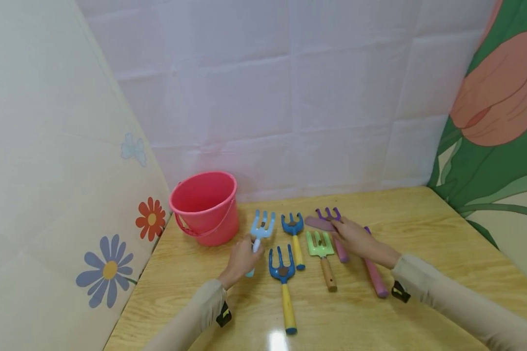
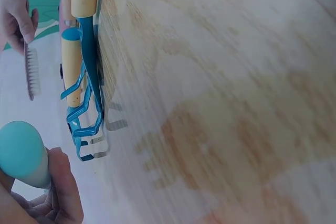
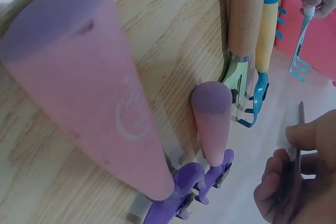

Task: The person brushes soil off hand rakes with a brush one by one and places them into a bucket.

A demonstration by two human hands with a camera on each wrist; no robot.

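Wooden table [image 1: 355, 321], brush [image 1: 319, 224], bristles [image 2: 34, 72] in left-wrist view, not head's

A person's left hand [image 1: 241, 259] holds a light blue fork [image 1: 259, 232] near a pink bucket [image 1: 216, 229] on a wooden table [image 1: 171, 297]. The right hand [image 1: 355, 239] holds a flat purple thing [image 1: 318, 224] by a purple fork [image 1: 335, 214]. Between the hands lie two blue forks [image 1: 283, 272] with yellow handles and a green fork [image 1: 321, 251] with a brown handle. Another pink handle [image 1: 376, 280] lies by the right wrist.

Two long, pale beige sleeves [image 1: 194, 314], slightly creased, with small, angular black devices [image 1: 224, 317] beneath their ends
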